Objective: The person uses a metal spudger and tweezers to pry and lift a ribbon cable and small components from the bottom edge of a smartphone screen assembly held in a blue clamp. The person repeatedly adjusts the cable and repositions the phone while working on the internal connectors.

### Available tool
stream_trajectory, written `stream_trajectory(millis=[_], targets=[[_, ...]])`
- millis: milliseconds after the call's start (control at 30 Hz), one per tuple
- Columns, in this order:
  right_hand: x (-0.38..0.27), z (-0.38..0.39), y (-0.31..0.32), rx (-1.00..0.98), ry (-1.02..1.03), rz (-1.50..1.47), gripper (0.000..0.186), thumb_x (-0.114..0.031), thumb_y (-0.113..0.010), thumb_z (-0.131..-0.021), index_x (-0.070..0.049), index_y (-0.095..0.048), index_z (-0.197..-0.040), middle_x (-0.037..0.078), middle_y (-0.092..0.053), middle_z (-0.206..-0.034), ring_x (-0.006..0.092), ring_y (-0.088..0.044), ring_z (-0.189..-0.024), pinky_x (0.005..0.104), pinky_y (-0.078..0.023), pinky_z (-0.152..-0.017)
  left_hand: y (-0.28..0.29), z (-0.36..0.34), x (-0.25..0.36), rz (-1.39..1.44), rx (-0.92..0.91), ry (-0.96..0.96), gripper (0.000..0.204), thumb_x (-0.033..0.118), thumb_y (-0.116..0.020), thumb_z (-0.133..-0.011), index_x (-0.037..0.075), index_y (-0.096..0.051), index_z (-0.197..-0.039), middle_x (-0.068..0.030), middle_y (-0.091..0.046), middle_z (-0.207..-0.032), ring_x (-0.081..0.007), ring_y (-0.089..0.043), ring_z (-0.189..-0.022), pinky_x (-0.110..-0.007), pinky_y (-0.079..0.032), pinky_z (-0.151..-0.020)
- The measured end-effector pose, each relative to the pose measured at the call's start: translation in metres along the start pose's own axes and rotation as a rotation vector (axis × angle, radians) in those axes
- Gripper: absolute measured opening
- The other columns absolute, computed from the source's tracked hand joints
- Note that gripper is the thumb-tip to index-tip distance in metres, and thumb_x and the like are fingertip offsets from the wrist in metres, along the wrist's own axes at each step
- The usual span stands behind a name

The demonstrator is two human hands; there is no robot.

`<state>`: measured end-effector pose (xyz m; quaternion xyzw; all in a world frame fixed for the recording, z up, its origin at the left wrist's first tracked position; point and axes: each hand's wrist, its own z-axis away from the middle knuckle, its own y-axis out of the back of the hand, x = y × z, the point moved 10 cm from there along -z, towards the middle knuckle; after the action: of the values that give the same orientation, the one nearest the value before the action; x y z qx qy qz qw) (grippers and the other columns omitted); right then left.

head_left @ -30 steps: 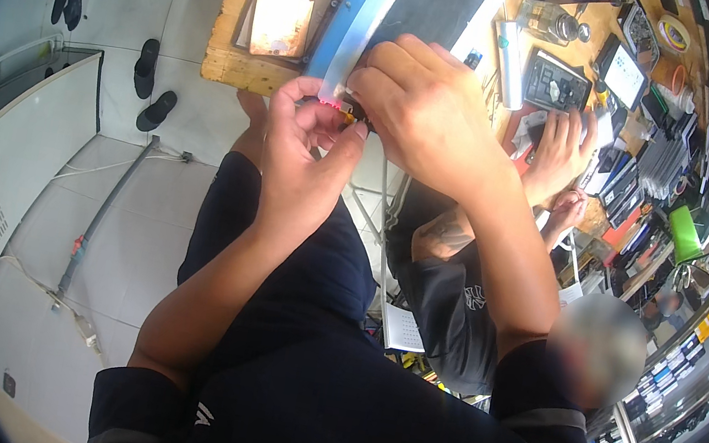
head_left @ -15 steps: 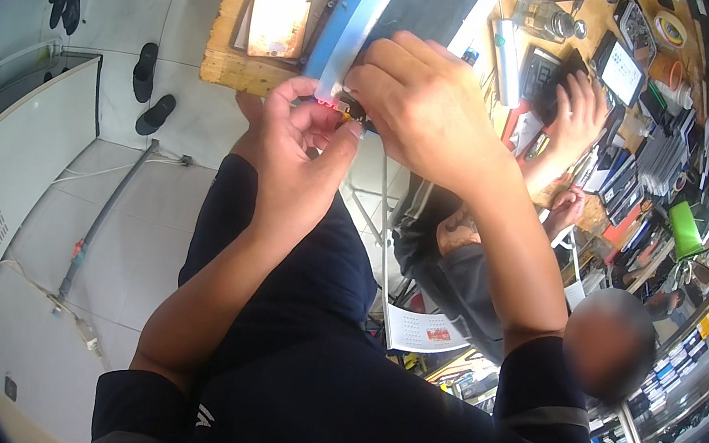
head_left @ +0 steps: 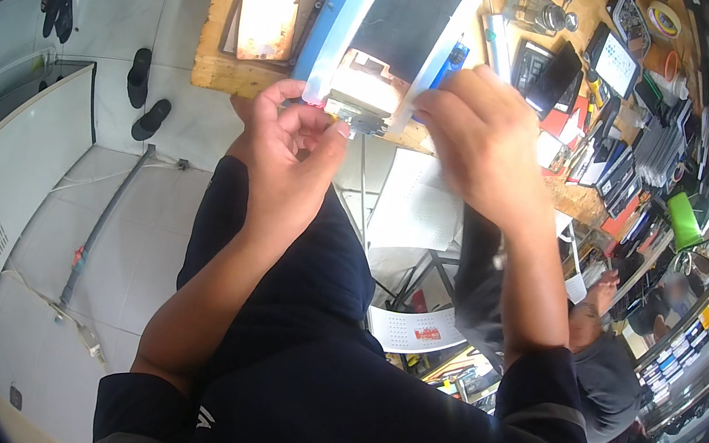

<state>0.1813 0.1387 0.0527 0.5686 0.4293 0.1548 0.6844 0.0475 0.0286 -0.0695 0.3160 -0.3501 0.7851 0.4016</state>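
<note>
A dark phone screen panel [head_left: 414, 10] lies on a blue and white pad [head_left: 322, 26] at the bench's front edge. Its lower end carries a bright, shiny plate [head_left: 369, 83] and a small circuit strip [head_left: 365, 121] that sticks out toward me. My left hand [head_left: 293, 142] is closed at that end, thumb and fingers pinching the strip's left end, with a bit of pink beside the fingertips. To the right of the panel, my right hand [head_left: 488, 141] is held in a pinch; whatever lies between its fingers is hidden. Just beyond it shows a blue object [head_left: 454, 59].
A gold-coloured phone housing [head_left: 270, 4] rests on a dark tray at the left. Glass jar [head_left: 536, 13], black phone [head_left: 555, 79], lit screen device [head_left: 619, 64] and stacked parts crowd the right. A white stool [head_left: 418, 199] stands below the bench. A person [head_left: 604, 372] is at lower right.
My right hand has moved right, away from the strip, uncovering the panel's shiny lower end. The left hand stays there. The other person has drawn back from the bench toward the lower right.
</note>
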Motion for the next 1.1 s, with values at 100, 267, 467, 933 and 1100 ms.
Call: stream_trajectory(millis=[100, 267, 467, 933, 1100], targets=[[-0.015, -0.021, -0.024, 0.056, 0.073, -0.04, 0.009, -0.012, -0.072, -0.083, -0.008, -0.071, -0.09, 0.006, -0.062, -0.092, 0.0248, -0.066, -0.09, 0.038, -0.055, -0.078, 0.001, 0.0, 0.001, 0.012, 0.008, 0.003, 0.056, -0.004, -0.073, -0.101, 0.002, -0.04, -0.145, -0.007, -0.069, -0.102, -0.0073, -0.061, -0.089, -0.022, -0.051, -0.078], [-0.01, -0.008, -0.03, -0.018, 0.059, 0.012, 0.008, -0.013, -0.072, -0.084, -0.009, -0.073, -0.091, 0.003, -0.064, -0.094, 0.0224, -0.066, -0.091, 0.0372, -0.055, -0.079, 0.002, -0.002, 0.003, -0.011, 0.006, -0.009, 0.056, -0.004, -0.074, -0.101, 0.002, -0.04, -0.146, -0.0066, -0.069, -0.102, -0.007, -0.061, -0.089, -0.022, -0.051, -0.078], [0.001, 0.004, -0.007, -0.033, 0.007, 0.024, 0.009, -0.012, -0.074, -0.083, -0.008, -0.072, -0.091, 0.004, -0.063, -0.092, 0.0228, -0.066, -0.09, 0.0381, -0.054, -0.074, 0.0, -0.001, 0.002, 0.021, -0.012, -0.005, 0.054, -0.004, -0.072, -0.102, 0.002, -0.04, -0.146, -0.0068, -0.068, -0.104, -0.0075, -0.061, -0.091, -0.023, -0.051, -0.082], [0.001, 0.006, -0.004, -0.022, -0.009, 0.055, 0.012, -0.015, -0.073, -0.079, -0.01, -0.072, -0.09, 0.002, -0.061, -0.089, 0.021, -0.065, -0.091, 0.0364, -0.054, -0.077, 0.002, -0.003, 0.003, -0.019, -0.014, -0.006, 0.052, -0.007, -0.069, -0.104, 0.002, -0.041, -0.147, -0.0077, -0.067, -0.109, -0.0087, -0.061, -0.098, -0.025, -0.051, -0.091], [-0.018, -0.024, -0.04, 0.025, 0.105, -0.051, 0.011, -0.014, -0.074, -0.079, -0.01, -0.073, -0.09, 0.002, -0.064, -0.092, 0.0213, -0.066, -0.094, 0.0356, -0.054, -0.077, 0.004, -0.003, 0.005, -0.011, 0.015, -0.019, 0.057, -0.004, -0.074, -0.101, 0.002, -0.04, -0.146, -0.0056, -0.067, -0.102, -0.007, -0.059, -0.091, -0.023, -0.049, -0.083]])
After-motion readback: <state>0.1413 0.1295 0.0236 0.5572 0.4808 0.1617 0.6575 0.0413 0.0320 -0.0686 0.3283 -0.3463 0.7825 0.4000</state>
